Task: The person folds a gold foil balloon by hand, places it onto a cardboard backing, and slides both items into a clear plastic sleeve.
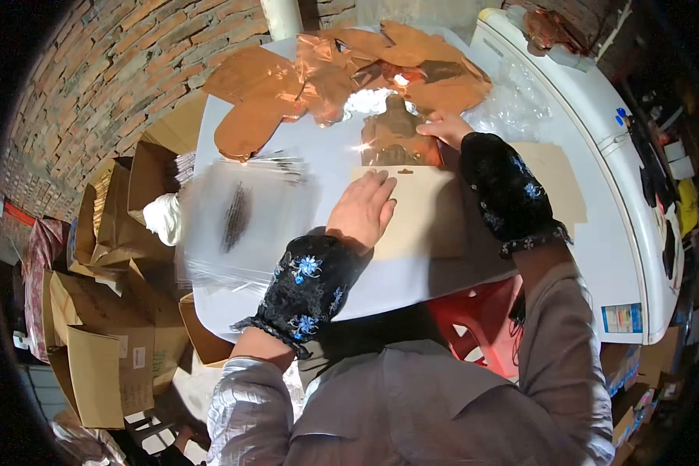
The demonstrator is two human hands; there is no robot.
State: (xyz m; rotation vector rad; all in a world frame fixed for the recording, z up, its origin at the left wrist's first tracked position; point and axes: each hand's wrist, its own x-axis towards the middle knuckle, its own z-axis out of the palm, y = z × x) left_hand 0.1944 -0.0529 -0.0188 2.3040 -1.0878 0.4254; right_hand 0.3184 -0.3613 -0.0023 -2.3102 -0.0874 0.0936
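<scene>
A flat tan cardboard sheet with a small hang slot at its top edge lies on the white table in front of me. My left hand rests on its upper left part, fingers stretched out. Just beyond the slot is a shiny copper-coloured film piece, shaped with a narrow neck. My right hand pinches its right edge between thumb and fingers. More copper-coloured film pieces are heaped along the far side of the table. Black embroidered sleeve covers hide both wrists.
A stack of clear plastic sleeves lies at left on the white table. Another cardboard piece and crumpled clear plastic are at right. Open cartons stand left, a red stool below the front edge, a white fridge right.
</scene>
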